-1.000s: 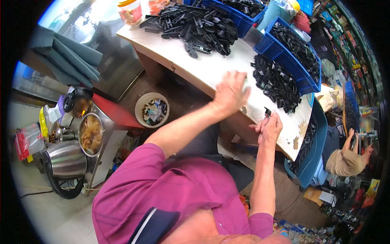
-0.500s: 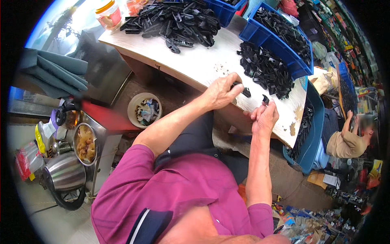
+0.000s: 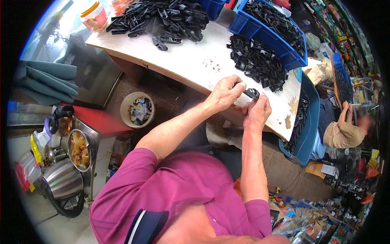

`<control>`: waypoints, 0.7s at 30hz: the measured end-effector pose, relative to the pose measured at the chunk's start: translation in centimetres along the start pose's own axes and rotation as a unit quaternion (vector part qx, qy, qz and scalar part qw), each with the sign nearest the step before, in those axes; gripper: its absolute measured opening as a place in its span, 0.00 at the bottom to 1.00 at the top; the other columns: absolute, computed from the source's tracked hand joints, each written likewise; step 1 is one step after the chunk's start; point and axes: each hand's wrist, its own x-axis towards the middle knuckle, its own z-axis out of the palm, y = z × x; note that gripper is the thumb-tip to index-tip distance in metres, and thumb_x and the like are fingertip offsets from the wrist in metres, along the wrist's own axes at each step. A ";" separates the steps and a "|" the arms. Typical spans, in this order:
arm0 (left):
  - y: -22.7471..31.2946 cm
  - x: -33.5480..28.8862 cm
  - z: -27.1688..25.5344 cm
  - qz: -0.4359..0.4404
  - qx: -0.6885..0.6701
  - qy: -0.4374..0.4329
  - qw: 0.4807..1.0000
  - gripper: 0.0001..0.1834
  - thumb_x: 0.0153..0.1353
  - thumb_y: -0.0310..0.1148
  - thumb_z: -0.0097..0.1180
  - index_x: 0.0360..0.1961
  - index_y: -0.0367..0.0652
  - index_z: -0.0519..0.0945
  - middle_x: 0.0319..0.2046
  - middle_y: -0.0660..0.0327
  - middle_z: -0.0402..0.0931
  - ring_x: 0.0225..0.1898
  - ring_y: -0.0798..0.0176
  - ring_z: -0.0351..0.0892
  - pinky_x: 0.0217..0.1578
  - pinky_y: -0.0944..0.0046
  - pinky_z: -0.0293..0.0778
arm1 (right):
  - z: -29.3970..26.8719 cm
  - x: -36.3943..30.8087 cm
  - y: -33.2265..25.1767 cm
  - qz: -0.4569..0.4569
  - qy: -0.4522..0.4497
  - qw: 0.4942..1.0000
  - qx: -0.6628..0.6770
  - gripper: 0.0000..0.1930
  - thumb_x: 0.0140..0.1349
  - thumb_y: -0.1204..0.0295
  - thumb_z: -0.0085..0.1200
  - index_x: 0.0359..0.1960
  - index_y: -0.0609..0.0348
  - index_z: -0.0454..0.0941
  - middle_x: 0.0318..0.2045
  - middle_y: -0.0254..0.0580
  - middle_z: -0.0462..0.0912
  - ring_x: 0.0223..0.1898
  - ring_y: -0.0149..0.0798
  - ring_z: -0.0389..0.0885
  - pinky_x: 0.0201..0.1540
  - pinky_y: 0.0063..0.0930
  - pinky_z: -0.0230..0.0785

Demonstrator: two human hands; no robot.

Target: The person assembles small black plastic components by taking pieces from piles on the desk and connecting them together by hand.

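Over the desk point(image 3: 183, 55) near its front edge, the left hand point(image 3: 227, 92) closes around a black plastic part point(image 3: 251, 93); the right hand point(image 3: 257, 114) curls at its other end, its grip unclear. Black pieces point(image 3: 258, 63) lie heaped toward the right edge.

no readable lettering, red label point(image 3: 96, 22) on an orange-lidded jar point(image 3: 90, 9) too blurred, small white sheet point(image 3: 329, 170) illegible

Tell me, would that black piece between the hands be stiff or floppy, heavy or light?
The black piece is probably stiff: it juts from the left hand without visible sagging. It's likely light, being small and slim and held just by the fingers.
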 end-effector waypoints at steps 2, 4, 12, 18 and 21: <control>0.0 -0.1 0.4 -0.025 -0.021 0.013 0.999 0.17 0.64 0.40 0.54 0.37 0.33 0.79 0.23 0.53 0.77 0.27 0.64 0.76 0.31 0.61 0.74 | -0.1 -0.2 0.0 -0.018 -0.001 1.000 -0.007 0.14 0.71 0.62 0.42 0.30 0.58 0.70 0.12 0.30 0.62 0.10 0.28 0.60 0.13 0.29 0.68; -1.2 -0.2 2.0 -0.003 -0.004 0.039 0.999 0.17 0.64 0.40 0.54 0.37 0.32 0.79 0.24 0.51 0.78 0.27 0.62 0.77 0.32 0.60 0.74 | 0.0 -0.3 0.3 -0.026 0.011 0.999 -0.039 0.14 0.71 0.63 0.43 0.28 0.57 0.70 0.14 0.28 0.63 0.13 0.26 0.61 0.15 0.26 0.64; -1.1 -1.3 4.4 0.072 0.023 0.072 0.995 0.18 0.65 0.41 0.52 0.36 0.32 0.77 0.27 0.45 0.79 0.30 0.53 0.81 0.35 0.57 0.76 | -1.7 1.0 1.5 -0.053 0.037 0.997 -0.052 0.14 0.69 0.67 0.47 0.23 0.54 0.69 0.21 0.23 0.65 0.21 0.21 0.61 0.22 0.22 0.56; 0.2 1.2 0.0 0.151 0.205 0.138 0.957 0.12 0.62 0.36 0.53 0.32 0.37 0.78 0.26 0.47 0.79 0.30 0.45 0.80 0.34 0.49 0.75 | -0.7 0.3 -1.1 0.050 0.058 0.997 0.006 0.14 0.69 0.63 0.42 0.29 0.58 0.70 0.13 0.31 0.61 0.11 0.30 0.62 0.16 0.34 0.72; -0.4 4.5 -2.3 0.239 0.425 0.253 0.835 0.08 0.58 0.35 0.59 0.30 0.42 0.81 0.29 0.52 0.79 0.33 0.47 0.79 0.37 0.51 0.75 | -2.7 2.3 -2.6 0.067 0.129 0.989 0.012 0.16 0.67 0.60 0.41 0.29 0.62 0.65 0.12 0.33 0.58 0.09 0.33 0.61 0.19 0.48 0.80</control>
